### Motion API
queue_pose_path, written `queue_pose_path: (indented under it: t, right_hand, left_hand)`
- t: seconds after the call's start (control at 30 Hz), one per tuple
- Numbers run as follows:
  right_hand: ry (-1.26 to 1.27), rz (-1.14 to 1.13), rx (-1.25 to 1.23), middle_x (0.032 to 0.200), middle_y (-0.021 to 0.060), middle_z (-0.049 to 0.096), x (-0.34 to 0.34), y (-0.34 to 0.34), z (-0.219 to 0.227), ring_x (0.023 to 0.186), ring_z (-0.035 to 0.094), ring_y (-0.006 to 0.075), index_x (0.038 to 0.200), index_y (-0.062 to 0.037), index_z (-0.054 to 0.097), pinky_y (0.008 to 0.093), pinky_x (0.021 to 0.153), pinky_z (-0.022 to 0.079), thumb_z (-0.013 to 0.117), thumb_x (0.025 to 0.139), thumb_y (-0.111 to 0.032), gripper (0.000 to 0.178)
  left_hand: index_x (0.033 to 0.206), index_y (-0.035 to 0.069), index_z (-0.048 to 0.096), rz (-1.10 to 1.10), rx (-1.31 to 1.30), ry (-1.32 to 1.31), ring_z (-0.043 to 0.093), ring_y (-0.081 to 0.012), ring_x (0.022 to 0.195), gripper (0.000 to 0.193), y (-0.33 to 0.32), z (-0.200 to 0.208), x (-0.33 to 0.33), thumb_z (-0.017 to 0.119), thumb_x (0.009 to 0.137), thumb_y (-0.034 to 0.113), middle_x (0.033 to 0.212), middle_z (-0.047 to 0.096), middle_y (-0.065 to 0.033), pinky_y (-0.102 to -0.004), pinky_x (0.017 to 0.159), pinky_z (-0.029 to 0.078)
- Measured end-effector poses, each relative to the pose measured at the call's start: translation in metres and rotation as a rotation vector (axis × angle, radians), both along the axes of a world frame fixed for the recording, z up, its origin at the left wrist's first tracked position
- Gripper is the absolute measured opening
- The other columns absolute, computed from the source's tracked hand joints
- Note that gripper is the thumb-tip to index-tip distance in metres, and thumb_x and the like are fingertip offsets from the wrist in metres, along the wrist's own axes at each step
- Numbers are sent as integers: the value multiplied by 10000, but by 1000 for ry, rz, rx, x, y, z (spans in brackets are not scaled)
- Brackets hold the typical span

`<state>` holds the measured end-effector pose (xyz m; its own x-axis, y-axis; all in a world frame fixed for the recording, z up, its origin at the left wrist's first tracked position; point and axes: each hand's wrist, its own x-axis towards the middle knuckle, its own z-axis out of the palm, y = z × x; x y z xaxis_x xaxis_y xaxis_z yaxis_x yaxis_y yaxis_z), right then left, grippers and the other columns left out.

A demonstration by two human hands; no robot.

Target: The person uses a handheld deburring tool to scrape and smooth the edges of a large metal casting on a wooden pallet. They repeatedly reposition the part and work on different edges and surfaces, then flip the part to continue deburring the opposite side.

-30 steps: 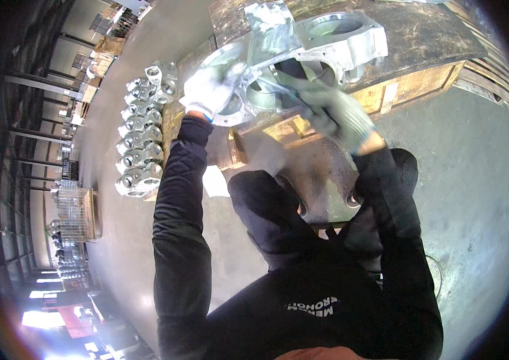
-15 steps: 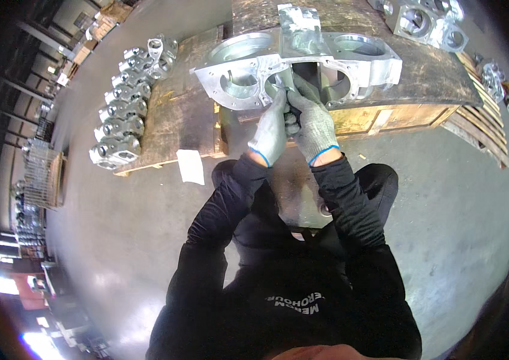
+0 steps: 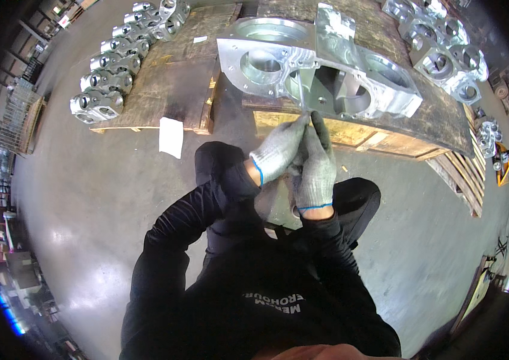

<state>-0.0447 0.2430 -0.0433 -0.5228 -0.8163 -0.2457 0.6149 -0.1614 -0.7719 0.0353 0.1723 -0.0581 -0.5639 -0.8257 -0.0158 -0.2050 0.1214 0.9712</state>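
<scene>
A large silver metal casting point(image 3: 320, 57) with several round bores lies on a wooden crate, its open face toward me. My left hand point(image 3: 281, 150), in a grey knit glove with a blue cuff edge, is closed with its fingertips pinched on a slim metal rod point(image 3: 302, 93). The rod points up toward the casting's middle opening. Beside it, my right hand point(image 3: 317, 171), gloved alike, is closed against the left at the rod's lower end. Both hands are just in front of the crate's near edge. The lower part of the rod is hidden by the fingers.
The wooden crate point(image 3: 395, 139) stands before my knees. To its left, a lower wooden platform point(image 3: 173, 90) bears a row of smaller castings point(image 3: 107, 81). More castings point(image 3: 437, 63) sit at the crate's right end. White paper point(image 3: 171, 137) hangs by the platform; a slatted pallet point(image 3: 461, 174) is at right.
Both hands have drawn back from the casting's opening toward me, and the rod now shows more fully. My view has shifted, so the casting appears further right.
</scene>
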Motion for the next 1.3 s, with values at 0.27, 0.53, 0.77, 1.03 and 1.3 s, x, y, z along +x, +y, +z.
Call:
queue_pose_path:
  t: [0.27, 0.53, 0.77, 1.03, 1.3]
  right_hand:
    - [99, 5, 71, 985, -20, 650, 4, 2, -10, 683, 511, 38, 1486, -74, 555, 206, 537, 394, 615, 1063, -274, 472]
    - [-96, 59, -21, 882, -69, 636, 9, 14, 8, 580, 426, 25, 1324, -143, 671, 197, 487, 320, 535, 1106, -212, 267]
    - [-29, 27, 20, 1284, 73, 680, 12, 13, -8, 1049, 662, 128, 1451, -61, 570, 272, 824, 548, 527, 1096, -216, 390]
    - [-132, -112, 127, 1231, 58, 702, 12, 10, -26, 1041, 689, 150, 1461, -83, 579, 285, 832, 562, 536, 1102, -252, 400]
    - [156, 7, 92, 1195, 66, 686, 2, 17, -1, 967, 638, 120, 1419, -55, 590, 254, 770, 504, 560, 1087, -249, 386]
  left_hand:
    - [1116, -6, 695, -17, 450, 31, 673, -217, 720, 619, 5, 14, -4, 426, 1101, 551, 867, 692, -118, -346, 631, 534]
    - [1094, -4, 653, -130, 245, 282, 684, -242, 717, 577, 7, 11, 5, 430, 1107, 528, 854, 676, -136, -396, 580, 605]
    - [1143, 8, 663, -68, 548, 88, 679, -220, 757, 640, 3, -5, -1, 420, 1087, 597, 928, 689, -111, -378, 603, 569]
    - [1220, -69, 677, -118, 177, -153, 752, -314, 874, 698, 0, -7, 0, 380, 1100, 551, 1004, 735, -238, -395, 664, 594]
    - [1166, -74, 601, -196, 297, -217, 736, -393, 873, 578, -6, -13, -13, 359, 1137, 450, 953, 709, -252, -441, 768, 582]
